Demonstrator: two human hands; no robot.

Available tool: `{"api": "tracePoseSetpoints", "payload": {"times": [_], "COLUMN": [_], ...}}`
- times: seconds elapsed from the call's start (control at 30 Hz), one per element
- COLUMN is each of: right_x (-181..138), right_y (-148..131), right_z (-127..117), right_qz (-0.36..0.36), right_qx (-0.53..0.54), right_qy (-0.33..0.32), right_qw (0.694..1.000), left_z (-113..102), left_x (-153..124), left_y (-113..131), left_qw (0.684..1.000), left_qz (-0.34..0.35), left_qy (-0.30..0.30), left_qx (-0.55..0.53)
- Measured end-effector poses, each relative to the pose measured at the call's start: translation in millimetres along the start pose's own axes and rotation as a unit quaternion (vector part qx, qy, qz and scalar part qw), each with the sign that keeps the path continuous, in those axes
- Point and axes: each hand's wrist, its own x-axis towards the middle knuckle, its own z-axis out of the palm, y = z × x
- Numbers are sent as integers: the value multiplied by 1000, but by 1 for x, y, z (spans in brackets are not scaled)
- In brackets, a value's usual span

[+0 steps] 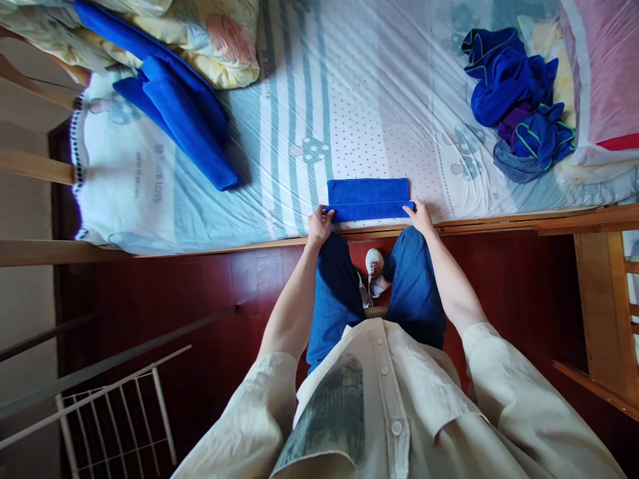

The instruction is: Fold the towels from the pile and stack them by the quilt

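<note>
— At the bed's near edge, what are the 2 hands doing?
— Left hand [319,225] grips the left end of the folded blue towel [368,199]; right hand [421,216] pinches its right end; towel lies flat on the striped sheet [299,100], just above the wooden rail [499,223].

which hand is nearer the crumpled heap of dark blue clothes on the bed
Right. The right hand grips the end of the small folded blue towel nearer the heap of dark blue clothes; the left hand grips the opposite end, farther off.
</note>
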Motion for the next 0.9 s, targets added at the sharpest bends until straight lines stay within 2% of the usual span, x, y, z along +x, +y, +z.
{"api": "tracePoseSetpoints", "payload": {"times": [0.27,0.4,0.7,0.9], "right_x": [3,2,4,6], "right_y": [0,0,9,11], "right_z": [5,4,3,5], "right_qz": [56,58,31,45], "right_qx": [-64,-70,47,50], "right_qy": [1,2,-12,-8], "right_qw": [996,996,998,998], "left_z": [1,0,0,3], "left_x": [-2,-2,1,3], "left_y": [4,5,0,-2], "left_qw": [999,998,998,998], "left_qz": [-38,-40,-28,-34], "left_qy": [15,3,10,13], "left_qx": [24,53,55,46]}}
